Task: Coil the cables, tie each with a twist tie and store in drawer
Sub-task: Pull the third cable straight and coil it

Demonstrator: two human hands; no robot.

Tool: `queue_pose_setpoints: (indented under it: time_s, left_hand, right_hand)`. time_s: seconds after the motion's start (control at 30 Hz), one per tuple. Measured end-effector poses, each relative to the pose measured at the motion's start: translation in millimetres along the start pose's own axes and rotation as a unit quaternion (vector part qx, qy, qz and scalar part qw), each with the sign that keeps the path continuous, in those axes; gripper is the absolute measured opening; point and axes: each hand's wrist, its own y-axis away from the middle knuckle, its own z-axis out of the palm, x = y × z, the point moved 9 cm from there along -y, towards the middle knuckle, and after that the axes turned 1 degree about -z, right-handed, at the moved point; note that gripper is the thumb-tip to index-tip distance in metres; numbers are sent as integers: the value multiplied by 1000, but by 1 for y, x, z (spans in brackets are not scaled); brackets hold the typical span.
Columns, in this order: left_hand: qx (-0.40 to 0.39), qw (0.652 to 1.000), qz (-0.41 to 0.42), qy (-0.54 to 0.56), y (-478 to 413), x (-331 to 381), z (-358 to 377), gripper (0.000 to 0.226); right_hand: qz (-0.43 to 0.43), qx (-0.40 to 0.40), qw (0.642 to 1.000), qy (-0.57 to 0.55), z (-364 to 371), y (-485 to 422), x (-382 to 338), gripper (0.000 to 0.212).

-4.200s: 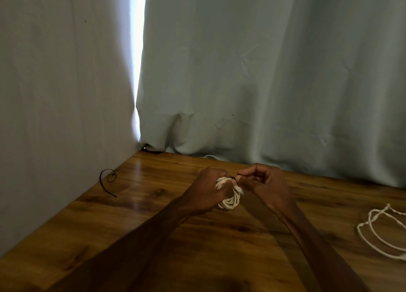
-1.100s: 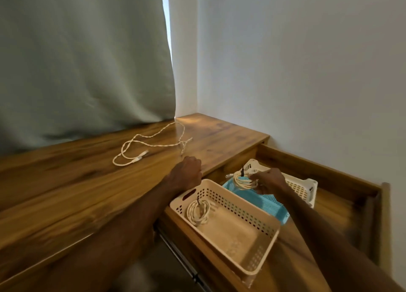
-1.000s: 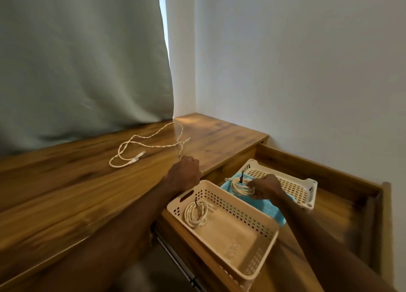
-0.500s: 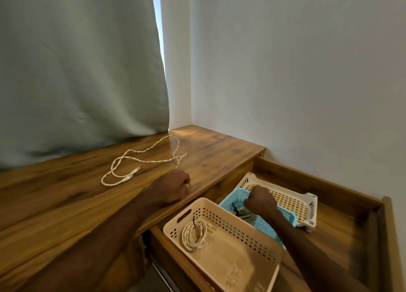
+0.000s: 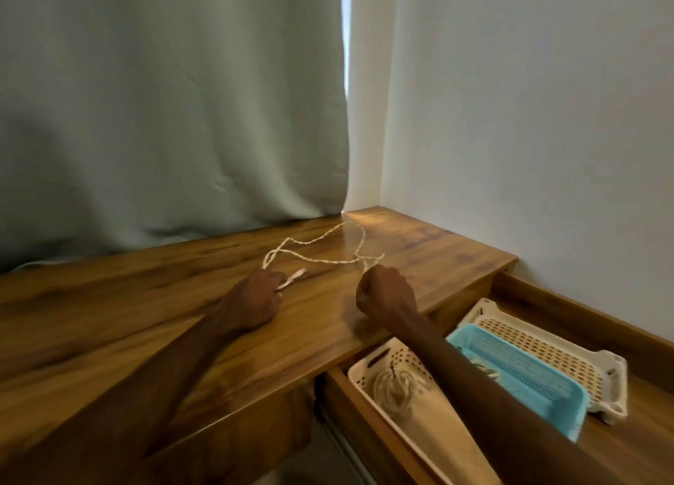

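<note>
A loose white braided cable (image 5: 321, 245) lies in open loops on the wooden desk (image 5: 146, 324). My left hand (image 5: 255, 298) pinches its near end by the connector. My right hand (image 5: 386, 295) is curled round the cable's other end. In the open drawer (image 5: 620, 448) at the lower right, a tied cable coil (image 5: 395, 388) lies in the beige basket (image 5: 430, 444). A second coil (image 5: 487, 369) rests in the blue basket (image 5: 525, 382), partly hidden by my right forearm.
A white perforated tray (image 5: 554, 353) sits behind the blue basket in the drawer. A grey-green curtain (image 5: 164, 101) hangs along the desk's back edge. A white wall (image 5: 529, 120) closes the right side.
My right hand left the coil in the blue basket and came up onto the desk, taking hold of the loose cable. My left hand moved forward onto the cable's near end.
</note>
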Motion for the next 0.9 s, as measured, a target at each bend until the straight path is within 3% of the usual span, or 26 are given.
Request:
queue_pose_setpoints:
  time_s: [0.1,0.2,0.4,0.53,0.6,0.7,0.83,0.9]
  left_hand:
    - [-5,999,0,40,18,-24,0,58]
    - [-6,998,31,53,32,-29,-10,50]
    - [41,997,65,26,79,-58,-34,32]
    - [93,995,45,0,120,-102,-56,28]
    - [120,993,3,-6,141,-132,-67,27]
    - [162,978,-127,34,167,-191,-84,23]
    - [180,936,-290,84,193,-244,-99,25]
    - [189,920,-328,104,199,-255,-105,11]
  right_hand:
    - [-39,-39,998,-28,33,-5,-42,7]
    - [-62,-58,995,-49,62,-7,-73,10]
    - [-142,-18,987,-77,79,4,-135,50]
    - [-159,-31,984,-74,98,3,-162,55]
    - [-176,-54,981,-60,114,0,-174,40]
    - [-218,-57,971,-79,132,-3,-202,19]
    - [-324,-59,931,-155,138,18,-249,8]
    - [-382,-80,906,-167,140,34,-266,8]
